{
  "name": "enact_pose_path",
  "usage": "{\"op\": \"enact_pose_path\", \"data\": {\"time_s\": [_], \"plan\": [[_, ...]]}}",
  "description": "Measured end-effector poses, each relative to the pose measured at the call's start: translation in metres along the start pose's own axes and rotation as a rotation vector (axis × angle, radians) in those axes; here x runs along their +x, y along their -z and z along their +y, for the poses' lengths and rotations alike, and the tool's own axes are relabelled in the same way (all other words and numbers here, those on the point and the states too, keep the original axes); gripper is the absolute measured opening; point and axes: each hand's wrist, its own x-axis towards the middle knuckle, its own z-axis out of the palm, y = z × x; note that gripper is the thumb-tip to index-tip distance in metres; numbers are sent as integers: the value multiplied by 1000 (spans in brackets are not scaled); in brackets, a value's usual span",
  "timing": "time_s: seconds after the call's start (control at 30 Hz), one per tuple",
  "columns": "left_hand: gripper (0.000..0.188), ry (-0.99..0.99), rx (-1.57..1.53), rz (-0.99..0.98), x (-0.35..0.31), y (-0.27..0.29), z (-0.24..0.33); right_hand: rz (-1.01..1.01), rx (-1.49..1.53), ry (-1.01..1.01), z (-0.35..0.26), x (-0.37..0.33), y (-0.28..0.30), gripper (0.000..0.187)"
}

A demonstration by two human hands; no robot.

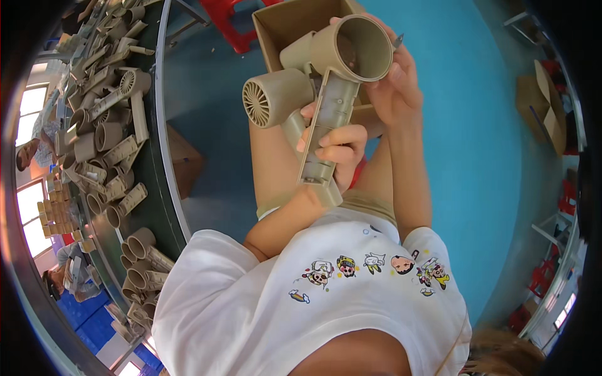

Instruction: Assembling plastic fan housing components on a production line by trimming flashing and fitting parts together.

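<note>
My left hand [342,147] is closed round the handles of two beige plastic housings shaped like hair dryer shells. The nearer housing [335,100] has its hollow handle facing up and its round barrel open toward me. Behind it, the other housing [276,99] points its slotted, fan-like grille to the left. At the right of the open barrel is my right hand [398,84], fingers bent beside the rim. A small dark pointed tool [399,41] sticks out between its fingers; the rest of the tool is hidden.
A cardboard box [269,37] stands open just beyond the housings. On the left, a long dark bench [160,188] carries heaps of similar beige housings [110,135]. Red stools [235,31] stand beyond and far right, near another carton [539,106]. Other people sit across the bench.
</note>
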Motion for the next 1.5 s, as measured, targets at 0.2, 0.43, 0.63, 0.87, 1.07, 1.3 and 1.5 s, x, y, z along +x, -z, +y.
{"op": "enact_pose_path", "data": {"time_s": [0.2,0.43,0.63,0.87,1.07,1.3,1.5], "plan": [[11,129,36,-125,-28,12,-34,-55,285,-23,-17,-26,-29,81],[15,272,-2,70,-46,6,-60,-170,-30,101,-15,-34,-23,94],[12,330,293,20,-54,-1,-62,-355,104,81,-7,-51,-7,74],[15,152,578,-68,-68,-1,-49,-44,-24,-108,-21,-65,-30,49],[29,16,626,-79,-86,3,-21,249,-199,-378,-30,-74,-50,39],[17,-617,1087,190,-104,-12,11,270,-366,-582,-17,-89,-39,35],[15,-576,1135,192,-99,-6,10,324,-561,-706,2,-102,-27,39]]}}
